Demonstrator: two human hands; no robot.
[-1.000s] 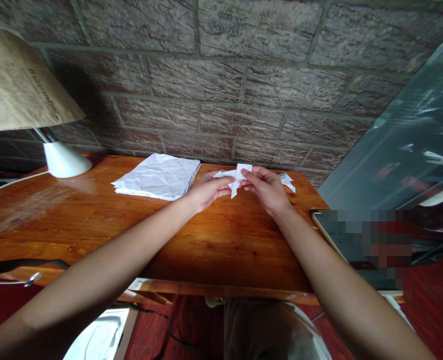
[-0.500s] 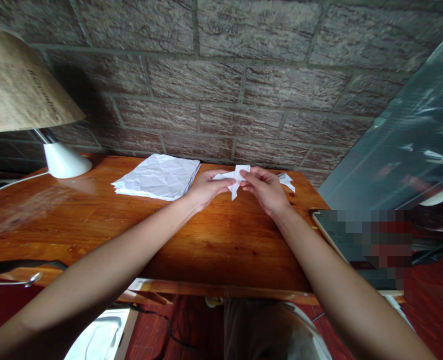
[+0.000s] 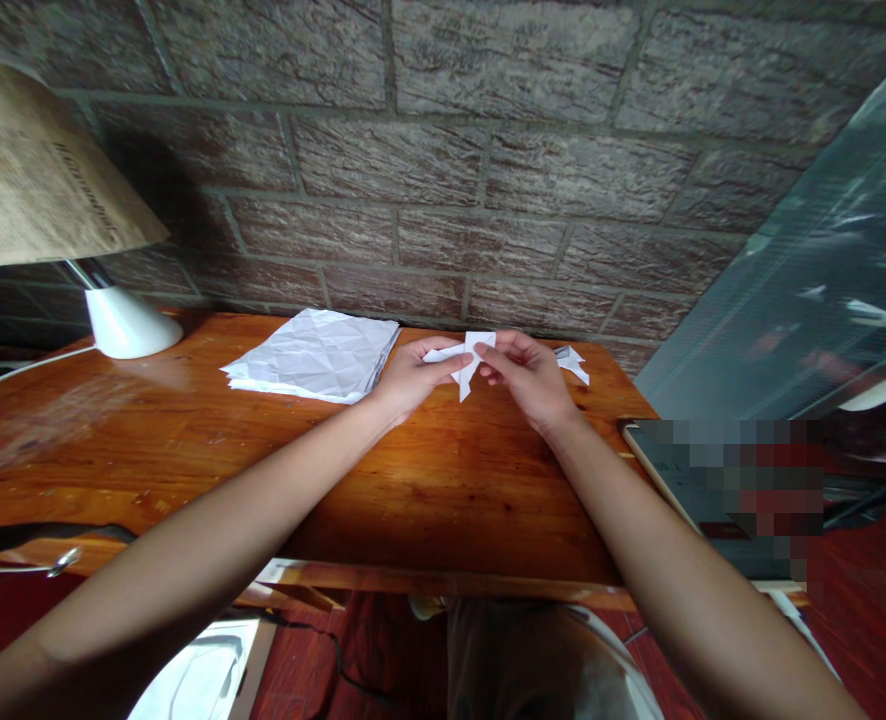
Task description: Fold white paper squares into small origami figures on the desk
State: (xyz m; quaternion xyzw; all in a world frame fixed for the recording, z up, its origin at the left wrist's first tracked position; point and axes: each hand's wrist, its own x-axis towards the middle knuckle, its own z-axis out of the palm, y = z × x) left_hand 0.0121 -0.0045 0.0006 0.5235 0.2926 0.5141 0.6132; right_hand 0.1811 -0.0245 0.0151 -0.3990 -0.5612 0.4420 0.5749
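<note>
Pinching one folded paper (image 3: 478,341): two hands (image 3: 411,375) (image 3: 534,382)

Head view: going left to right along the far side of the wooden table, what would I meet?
Lamp → stack of creased paper → left hand → folded paper → right hand → small white paper piece.

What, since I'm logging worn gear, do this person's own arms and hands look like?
The left hand and right hand are gloveless. The left forearm and right forearm show no sleeve, watch or bracelet. Some fingers are partly hidden, so rings can't be ruled out.
</note>
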